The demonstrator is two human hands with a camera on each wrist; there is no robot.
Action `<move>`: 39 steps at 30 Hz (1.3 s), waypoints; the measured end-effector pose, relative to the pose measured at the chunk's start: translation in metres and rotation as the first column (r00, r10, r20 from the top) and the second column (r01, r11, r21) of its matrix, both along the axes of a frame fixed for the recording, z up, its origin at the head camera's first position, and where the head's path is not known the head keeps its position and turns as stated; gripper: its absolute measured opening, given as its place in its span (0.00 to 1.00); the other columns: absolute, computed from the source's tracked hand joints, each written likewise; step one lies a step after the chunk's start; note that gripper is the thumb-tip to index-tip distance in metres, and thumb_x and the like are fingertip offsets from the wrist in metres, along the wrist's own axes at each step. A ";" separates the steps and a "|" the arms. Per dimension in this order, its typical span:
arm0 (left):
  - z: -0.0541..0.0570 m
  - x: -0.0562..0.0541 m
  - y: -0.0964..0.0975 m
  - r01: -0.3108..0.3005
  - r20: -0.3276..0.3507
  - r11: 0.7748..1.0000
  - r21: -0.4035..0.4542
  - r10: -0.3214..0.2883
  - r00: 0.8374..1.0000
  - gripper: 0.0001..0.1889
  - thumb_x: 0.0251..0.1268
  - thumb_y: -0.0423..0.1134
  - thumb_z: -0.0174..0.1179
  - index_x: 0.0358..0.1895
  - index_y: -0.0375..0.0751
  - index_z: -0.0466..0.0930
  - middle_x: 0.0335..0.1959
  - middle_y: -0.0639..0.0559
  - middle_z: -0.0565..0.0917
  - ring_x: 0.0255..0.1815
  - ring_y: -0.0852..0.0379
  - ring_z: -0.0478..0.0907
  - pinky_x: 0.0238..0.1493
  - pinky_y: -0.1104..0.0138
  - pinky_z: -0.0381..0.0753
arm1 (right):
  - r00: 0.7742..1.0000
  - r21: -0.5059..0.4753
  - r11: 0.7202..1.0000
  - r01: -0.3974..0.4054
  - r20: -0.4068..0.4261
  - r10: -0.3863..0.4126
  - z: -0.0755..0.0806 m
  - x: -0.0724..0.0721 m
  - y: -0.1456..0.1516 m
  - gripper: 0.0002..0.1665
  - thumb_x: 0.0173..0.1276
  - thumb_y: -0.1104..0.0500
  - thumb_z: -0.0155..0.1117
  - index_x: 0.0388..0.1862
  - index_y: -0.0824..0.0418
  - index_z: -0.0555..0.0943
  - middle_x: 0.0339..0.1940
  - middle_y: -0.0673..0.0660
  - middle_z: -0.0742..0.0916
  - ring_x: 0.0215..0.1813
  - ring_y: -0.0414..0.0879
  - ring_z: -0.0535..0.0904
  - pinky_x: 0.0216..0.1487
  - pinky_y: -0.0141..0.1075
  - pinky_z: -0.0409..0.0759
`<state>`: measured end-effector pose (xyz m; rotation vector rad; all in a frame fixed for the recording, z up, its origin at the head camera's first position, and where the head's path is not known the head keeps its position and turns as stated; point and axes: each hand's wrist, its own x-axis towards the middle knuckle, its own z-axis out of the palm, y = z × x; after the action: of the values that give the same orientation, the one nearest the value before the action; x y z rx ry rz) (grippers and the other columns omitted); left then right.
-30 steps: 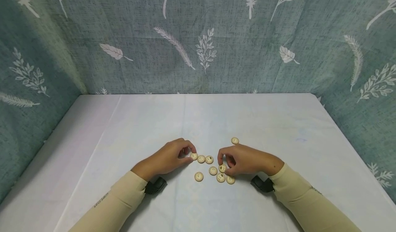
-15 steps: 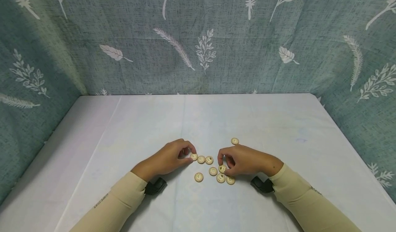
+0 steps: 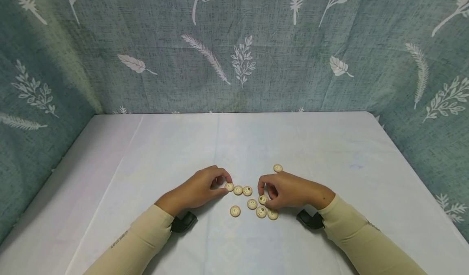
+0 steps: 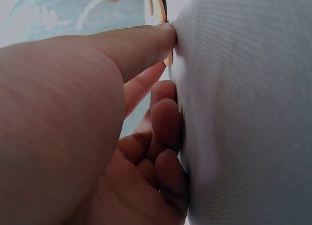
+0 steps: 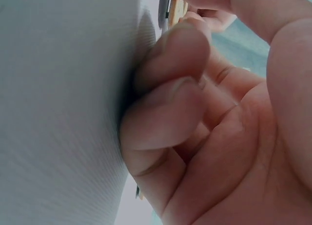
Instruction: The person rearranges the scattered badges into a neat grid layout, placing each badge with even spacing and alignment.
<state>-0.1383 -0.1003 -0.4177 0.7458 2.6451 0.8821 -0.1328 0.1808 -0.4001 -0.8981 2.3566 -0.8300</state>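
Small round wooden discs with printed faces lie in the middle of the table. My left hand (image 3: 205, 185) pinches the leftmost disc (image 3: 229, 187) of a short row between thumb and index finger. Beside it in that row are a plain-faced disc (image 3: 238, 190) and one with a dark spot (image 3: 247, 191). My right hand (image 3: 289, 190) holds another spotted disc (image 3: 262, 199) by its edges with thumb and forefinger. The left wrist view shows a thin disc edge (image 4: 168, 59) under the fingertips. In the right wrist view the curled lower fingers (image 5: 163, 115) rest on the cloth.
Close below the right-hand disc lie three more discs, one spotted disc (image 3: 261, 212) among them. A single disc (image 3: 235, 211) sits nearer the front, and another (image 3: 278, 168) just behind the right hand. White cloth (image 3: 165, 144) covers the table; a leaf-patterned green curtain (image 3: 234, 47) surrounds it.
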 end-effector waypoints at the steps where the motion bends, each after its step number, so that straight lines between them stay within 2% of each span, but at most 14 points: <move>1: 0.000 0.000 0.000 -0.001 -0.003 1.000 0.001 0.001 1.000 0.10 0.63 0.40 0.70 0.45 0.54 0.81 0.34 0.58 0.75 0.35 0.61 0.70 0.39 0.69 0.73 | 1.000 -0.003 1.000 0.003 0.001 -0.003 0.000 0.000 0.000 0.11 0.61 0.64 0.69 0.39 0.53 0.78 0.19 0.42 0.75 0.22 0.32 0.69 0.27 0.27 0.69; 9: 0.000 0.000 0.000 0.006 -0.010 1.000 0.004 -0.006 1.000 0.10 0.63 0.40 0.70 0.45 0.53 0.81 0.34 0.58 0.75 0.35 0.61 0.70 0.40 0.69 0.73 | 1.000 -0.028 0.999 0.031 0.007 -0.031 -0.001 -0.002 0.003 0.11 0.62 0.63 0.68 0.40 0.54 0.77 0.19 0.43 0.75 0.22 0.33 0.69 0.27 0.27 0.70; 21: -0.001 0.000 -0.003 0.019 -0.016 1.000 0.015 -0.019 1.000 0.10 0.63 0.40 0.70 0.45 0.53 0.81 0.34 0.59 0.75 0.35 0.61 0.70 0.39 0.70 0.73 | 0.994 -0.017 0.998 0.066 -0.082 -0.067 0.003 -0.006 0.006 0.11 0.62 0.62 0.69 0.40 0.53 0.77 0.18 0.42 0.75 0.23 0.34 0.70 0.31 0.29 0.71; 28: -0.001 -0.001 -0.003 0.028 -0.023 0.999 0.018 -0.027 0.999 0.10 0.64 0.40 0.69 0.46 0.53 0.81 0.34 0.58 0.75 0.35 0.61 0.70 0.40 0.69 0.73 | 0.991 -0.029 0.994 0.109 -0.078 -0.111 0.004 -0.008 0.008 0.12 0.62 0.62 0.70 0.41 0.54 0.76 0.17 0.43 0.75 0.20 0.34 0.69 0.24 0.27 0.68; 39: -0.003 -0.001 -0.003 0.032 -0.016 0.999 0.031 -0.032 0.999 0.10 0.64 0.39 0.69 0.45 0.52 0.81 0.34 0.57 0.75 0.35 0.61 0.70 0.40 0.69 0.73 | 0.983 -0.047 0.988 0.146 -0.105 -0.150 0.005 -0.011 0.014 0.13 0.62 0.63 0.70 0.41 0.55 0.75 0.17 0.44 0.75 0.19 0.34 0.68 0.24 0.27 0.68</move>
<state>-0.1392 -0.1032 -0.4202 0.8035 2.6305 0.9149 -0.1440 0.1949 -0.3952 -0.8099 2.5348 -0.9098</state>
